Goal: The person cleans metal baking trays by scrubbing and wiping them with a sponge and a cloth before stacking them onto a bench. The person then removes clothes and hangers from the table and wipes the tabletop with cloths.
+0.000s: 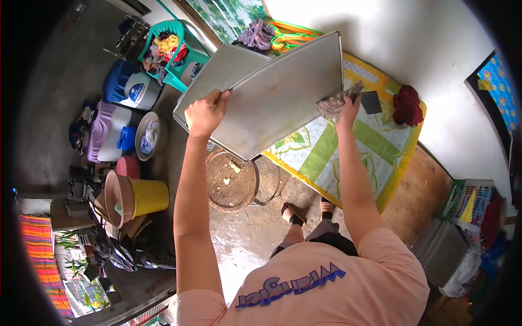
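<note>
My left hand (208, 113) is closed on the near left edge of a large flat metal tray (283, 89), thumb on top. The tray is held up at a tilt, its broad grey face showing faint brownish stains. At the tray's right edge my right hand (349, 111) is closed around a crumpled grey-brown rag (330, 105), which lies against the metal. A second metal tray (212, 73) stands behind the first and is partly covered by it. Below the trays is a table with a green, white and yellow tablecloth (353, 157).
A maroon cloth (407, 106) and a dark square piece (371, 102) lie on the tablecloth. Below left stands a round brown surface (231, 187) with pale scraps. Farther left are a yellow bucket (149, 195), a basin (156, 127) and a green chair (176, 79) piled with clothes.
</note>
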Demonstrator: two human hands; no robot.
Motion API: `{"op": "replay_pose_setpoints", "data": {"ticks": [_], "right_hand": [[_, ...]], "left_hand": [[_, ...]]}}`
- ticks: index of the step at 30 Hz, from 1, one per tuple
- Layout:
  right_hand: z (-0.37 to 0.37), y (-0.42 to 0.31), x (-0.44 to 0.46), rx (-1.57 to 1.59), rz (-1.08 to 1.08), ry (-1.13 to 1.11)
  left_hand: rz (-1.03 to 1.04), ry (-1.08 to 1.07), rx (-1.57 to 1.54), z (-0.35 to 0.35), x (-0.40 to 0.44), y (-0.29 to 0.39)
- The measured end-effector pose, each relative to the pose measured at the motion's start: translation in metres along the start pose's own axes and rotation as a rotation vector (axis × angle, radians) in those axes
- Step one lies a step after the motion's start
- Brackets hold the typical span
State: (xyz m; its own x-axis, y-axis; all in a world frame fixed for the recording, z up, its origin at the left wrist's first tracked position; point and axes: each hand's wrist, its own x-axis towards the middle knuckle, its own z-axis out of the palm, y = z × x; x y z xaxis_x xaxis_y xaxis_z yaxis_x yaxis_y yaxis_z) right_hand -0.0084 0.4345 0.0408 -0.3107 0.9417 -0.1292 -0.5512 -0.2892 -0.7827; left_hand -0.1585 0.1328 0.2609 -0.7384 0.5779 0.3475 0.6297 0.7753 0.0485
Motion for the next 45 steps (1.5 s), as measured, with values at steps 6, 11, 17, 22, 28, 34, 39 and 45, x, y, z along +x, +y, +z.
{"op": "replay_pose_setpoints", "data": {"ticks": [6, 11, 17, 22, 28, 34, 39, 45], "right_hand": [[0.073, 0.050, -0.060, -0.493, -0.427, 0.027], [0.091, 0.151, -0.244, -0.686, -0.457, -0.505], [0.011, 0.133, -0.259, -0.798, -0.172, -1.277], [0.059, 0.009, -0.144, -0.814, -0.754, -0.499], [0.132, 0.033, -0.101, -0.682, -0.733, -0.190], [0.026, 0.154, -0.243, -1.246, -0.593, -1.449], [0.015, 0.100, -0.247, -1.066, -0.527, -1.462], [0.157, 0.022, -0.238, -0.883, -1.058, -0.928]], "left_hand": [[0.019, 0.024, -0.045, 0.003, 0.004, -0.001], [0.004, 0.047, 0.031, 0.008, 0.004, 0.001], [0.044, 0.121, 0.006, 0.009, 0.007, -0.004], [0.019, 0.061, 0.016, 0.004, 0.001, 0.001], [0.005, 0.042, -0.041, -0.003, -0.004, 0.009], [-0.058, 0.034, 0.010, 0.001, -0.007, 0.013], [-0.094, -0.119, -0.004, -0.009, -0.004, 0.010], [-0.228, -0.385, -0.266, -0.026, 0.001, 0.008]]}}
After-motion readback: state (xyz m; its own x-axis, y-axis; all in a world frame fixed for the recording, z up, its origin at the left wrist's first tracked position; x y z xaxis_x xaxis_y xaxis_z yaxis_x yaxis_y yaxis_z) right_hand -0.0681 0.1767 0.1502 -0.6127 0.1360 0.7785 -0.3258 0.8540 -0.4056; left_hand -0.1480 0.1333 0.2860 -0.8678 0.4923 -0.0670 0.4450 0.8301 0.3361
